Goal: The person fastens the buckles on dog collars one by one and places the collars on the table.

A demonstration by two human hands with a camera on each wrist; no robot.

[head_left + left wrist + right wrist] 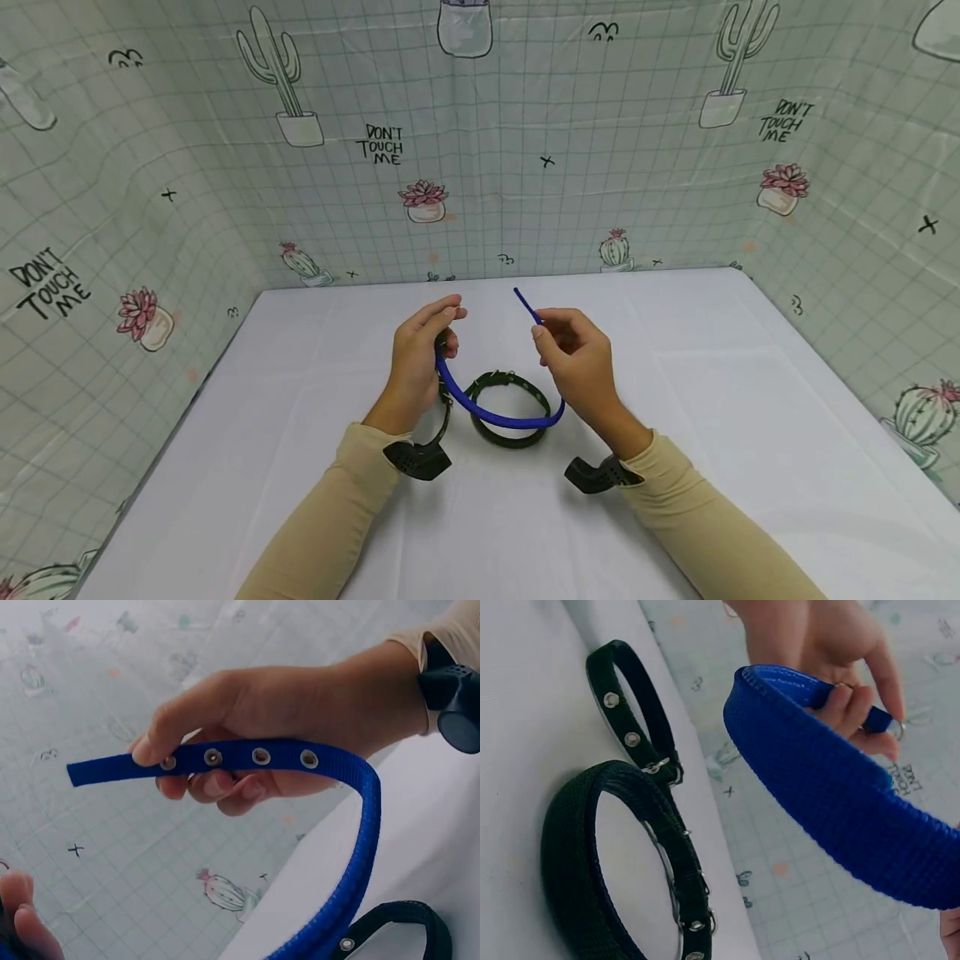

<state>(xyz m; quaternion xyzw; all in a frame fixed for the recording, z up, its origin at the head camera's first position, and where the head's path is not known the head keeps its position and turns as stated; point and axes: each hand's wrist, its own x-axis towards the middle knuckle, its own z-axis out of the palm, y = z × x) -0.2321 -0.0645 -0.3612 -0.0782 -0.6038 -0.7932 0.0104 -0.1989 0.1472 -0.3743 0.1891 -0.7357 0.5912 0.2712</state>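
Note:
A blue collar (517, 422) hangs in a curve between my two hands, above the table. My left hand (416, 354) grips its buckle end; the right wrist view shows fingers curled over the strap beside a metal ring (900, 730). With thumb and fingers, my right hand (581, 358) pinches the strap near its free tip, which sticks out past the fingers. Several metal eyelets (261, 757) line this part of the strap in the left wrist view. Beneath the blue curve lies a round dark green collar (510, 442).
Another dark green collar (619, 712) with eyelets lies on the white-covered table (720, 375), partly behind my left hand in the head view. Cloth walls (495, 125) printed with cacti rise behind the table and at both sides. Black wrist cameras (600, 475) hang below both wrists.

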